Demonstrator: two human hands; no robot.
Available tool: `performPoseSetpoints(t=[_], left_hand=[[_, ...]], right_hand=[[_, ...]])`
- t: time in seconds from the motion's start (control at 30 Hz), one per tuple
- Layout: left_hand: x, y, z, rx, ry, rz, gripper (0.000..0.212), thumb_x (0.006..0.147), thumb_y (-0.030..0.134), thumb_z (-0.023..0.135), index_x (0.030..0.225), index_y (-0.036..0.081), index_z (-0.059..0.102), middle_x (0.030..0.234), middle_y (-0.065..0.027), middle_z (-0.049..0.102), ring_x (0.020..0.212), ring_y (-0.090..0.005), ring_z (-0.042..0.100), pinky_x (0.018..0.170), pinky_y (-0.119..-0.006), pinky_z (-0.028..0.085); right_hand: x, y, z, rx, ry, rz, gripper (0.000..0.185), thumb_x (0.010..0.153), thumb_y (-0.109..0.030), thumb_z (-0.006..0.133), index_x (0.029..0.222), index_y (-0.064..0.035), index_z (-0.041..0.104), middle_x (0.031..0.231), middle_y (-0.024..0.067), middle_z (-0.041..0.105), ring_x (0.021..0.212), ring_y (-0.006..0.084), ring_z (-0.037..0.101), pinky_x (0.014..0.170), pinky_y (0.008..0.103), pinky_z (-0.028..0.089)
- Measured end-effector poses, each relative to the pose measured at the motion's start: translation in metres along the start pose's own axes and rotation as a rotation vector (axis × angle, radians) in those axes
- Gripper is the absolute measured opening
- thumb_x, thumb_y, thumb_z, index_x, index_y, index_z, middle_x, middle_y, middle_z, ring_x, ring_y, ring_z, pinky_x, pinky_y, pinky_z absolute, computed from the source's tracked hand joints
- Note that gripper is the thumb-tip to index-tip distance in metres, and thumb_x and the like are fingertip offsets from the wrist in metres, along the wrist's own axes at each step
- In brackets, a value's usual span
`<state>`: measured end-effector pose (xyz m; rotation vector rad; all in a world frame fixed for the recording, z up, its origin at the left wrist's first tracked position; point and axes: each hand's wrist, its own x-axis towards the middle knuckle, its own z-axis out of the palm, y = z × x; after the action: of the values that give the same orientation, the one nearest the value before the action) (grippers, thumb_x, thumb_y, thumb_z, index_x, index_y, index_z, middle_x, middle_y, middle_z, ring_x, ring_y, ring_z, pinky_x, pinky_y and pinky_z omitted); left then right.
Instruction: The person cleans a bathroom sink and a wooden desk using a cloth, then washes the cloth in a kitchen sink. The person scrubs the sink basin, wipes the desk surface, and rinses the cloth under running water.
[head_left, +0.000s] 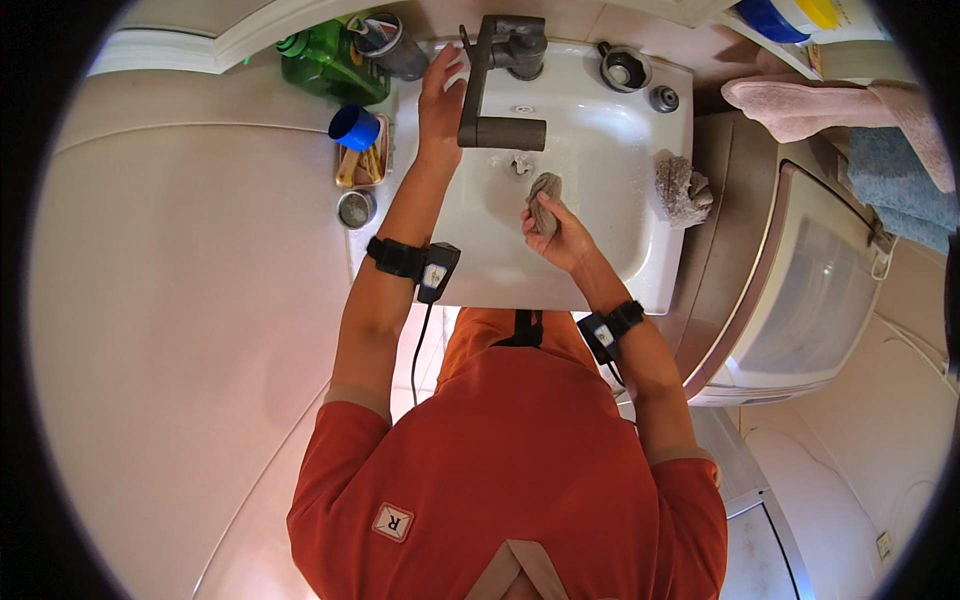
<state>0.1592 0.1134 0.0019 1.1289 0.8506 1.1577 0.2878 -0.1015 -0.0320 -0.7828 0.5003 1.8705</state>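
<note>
In the head view, my left hand (441, 105) is raised beside the lever of a dark grey faucet (474, 90), fingers apart and nothing held; whether a fingertip touches the lever I cannot tell. My right hand (559, 238) grips a wadded grey-brown cloth (545, 196) over the basin of a white sink (592, 187). The cloth is to the lower right of the drain (521, 166), below the faucet's spout. No stream of water can be made out under the spout.
Left of the faucet stand a green plastic bottle (330, 64), a dark cup (397, 49), a blue cup (353, 127) and a small tin (355, 208). A crumpled wet cloth or bag (682, 193) lies on the right rim. A washing machine (802, 277) stands at the right, near hanging towels (896, 180).
</note>
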Motion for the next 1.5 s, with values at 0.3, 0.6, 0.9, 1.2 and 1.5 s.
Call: performPoseSetpoints(t=[0.3,0.6,0.9,1.2,1.5], left_hand=[[-0.107,-0.008,0.008,-0.428,-0.452,-0.95,0.034,0.092,0.024,0.054,0.12,0.005,0.053,0.095,-0.0093,0.062,0.088,-0.0165,0.061,0.075,-0.029,0.05],[-0.125,-0.047,0.012,-0.012,-0.185,-0.877,0.024,0.095,0.023,0.051,0.102,0.0,0.056,0.053,-0.0003,0.042,0.046,-0.0109,0.043,0.053,-0.03,0.044],[-0.138,-0.073,0.004,0.205,-0.013,-0.842,0.022,0.096,0.021,0.047,0.095,0.001,0.055,0.051,-0.001,0.04,0.041,-0.0115,0.039,0.045,-0.028,0.041],[-0.14,-0.047,0.008,-0.021,-0.087,-0.781,0.026,0.096,0.024,0.048,0.106,0.001,0.054,0.058,-0.0041,0.048,0.05,-0.0149,0.049,0.055,-0.03,0.046],[-0.156,-0.043,-0.005,-0.015,0.096,-0.839,0.02,0.093,0.017,0.05,0.101,-0.001,0.055,0.064,-0.0078,0.054,0.056,-0.0191,0.056,0.056,-0.032,0.049]], right_hand=[[-0.009,0.024,0.02,0.006,-0.286,0.332,0.023,0.086,-0.015,0.063,0.104,-0.0057,0.052,0.081,0.0026,0.049,0.065,0.0097,0.044,0.046,0.018,0.032],[0.026,0.038,0.012,-1.132,0.204,0.07,0.021,0.078,-0.02,0.065,0.086,-0.007,0.05,0.068,0.0011,0.046,0.057,0.0084,0.045,0.038,0.0224,0.029],[0.032,0.064,0.003,-1.635,0.307,-0.399,0.032,0.078,-0.026,0.063,0.093,0.0026,0.059,0.089,0.0205,0.064,0.086,0.0357,0.062,0.074,0.0385,0.049],[0.012,0.045,-0.01,-1.219,0.181,-0.183,0.051,0.076,-0.035,0.069,0.108,0.002,0.055,0.096,0.0117,0.063,0.084,0.0232,0.062,0.073,0.0332,0.05],[0.014,-0.011,-0.051,-1.015,0.18,-0.261,0.04,0.091,-0.034,0.051,0.118,-0.0048,0.057,0.101,0.0015,0.061,0.09,0.015,0.058,0.078,0.0277,0.046]])
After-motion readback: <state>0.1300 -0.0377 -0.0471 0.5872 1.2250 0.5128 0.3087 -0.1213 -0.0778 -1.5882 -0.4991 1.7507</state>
